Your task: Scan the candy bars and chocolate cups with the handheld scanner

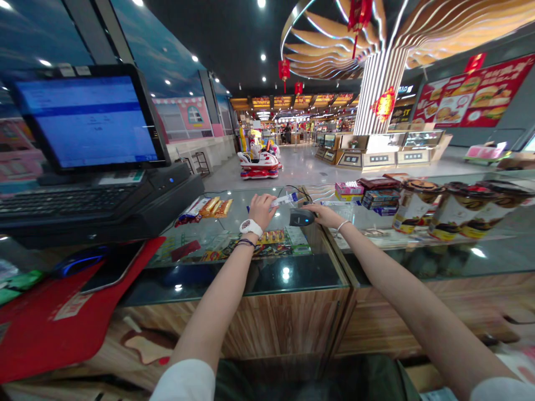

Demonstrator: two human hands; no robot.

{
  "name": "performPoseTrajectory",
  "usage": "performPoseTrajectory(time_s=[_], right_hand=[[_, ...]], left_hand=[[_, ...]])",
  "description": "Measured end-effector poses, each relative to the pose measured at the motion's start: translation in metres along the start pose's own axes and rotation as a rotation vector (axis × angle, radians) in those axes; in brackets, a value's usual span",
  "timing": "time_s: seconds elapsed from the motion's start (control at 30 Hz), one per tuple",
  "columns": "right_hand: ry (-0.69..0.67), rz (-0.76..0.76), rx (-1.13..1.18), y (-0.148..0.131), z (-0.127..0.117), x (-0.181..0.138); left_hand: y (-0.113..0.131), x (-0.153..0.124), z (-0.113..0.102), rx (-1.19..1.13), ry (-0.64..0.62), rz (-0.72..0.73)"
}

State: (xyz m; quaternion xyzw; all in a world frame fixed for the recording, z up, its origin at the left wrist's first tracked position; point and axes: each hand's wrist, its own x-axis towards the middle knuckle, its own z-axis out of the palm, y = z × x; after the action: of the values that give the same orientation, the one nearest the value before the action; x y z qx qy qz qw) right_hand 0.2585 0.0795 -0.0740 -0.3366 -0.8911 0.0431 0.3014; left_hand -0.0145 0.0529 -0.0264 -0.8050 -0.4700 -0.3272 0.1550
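Note:
My left hand (262,210), with a white watch on its wrist, is closed on one end of a slim white-and-blue packet (286,199) above the glass counter (251,275). From the right, my right hand (327,215) grips a black barcode scanner (301,218) with a small blue light on it. The scanner sits just below and to the right of the packet, close to it; whether they touch I cannot tell. To the left of my left hand, several wrapped snack bars (216,207) lie on the glass. Colourful packets (271,245) show through the glass under my left wrist.
At the left stand a lit monitor (96,120) and a black keyboard (62,201). A red mat (54,328) bears a phone (115,266) and a mouse (81,260). On the right are stacked small boxes (379,199) and several lidded cups (453,214).

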Motion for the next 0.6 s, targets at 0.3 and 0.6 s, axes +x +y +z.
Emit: performPoseTrajectory(time_s=[0.3,0.6], right_hand=[[-0.043,-0.004,-0.121,-0.002,0.004,0.001],[0.0,-0.096,0.083,-0.017,0.007,0.006]], left_hand=[[-0.005,0.0,0.003,-0.016,0.003,-0.01],[-0.012,0.001,0.001,0.003,0.008,-0.059]])
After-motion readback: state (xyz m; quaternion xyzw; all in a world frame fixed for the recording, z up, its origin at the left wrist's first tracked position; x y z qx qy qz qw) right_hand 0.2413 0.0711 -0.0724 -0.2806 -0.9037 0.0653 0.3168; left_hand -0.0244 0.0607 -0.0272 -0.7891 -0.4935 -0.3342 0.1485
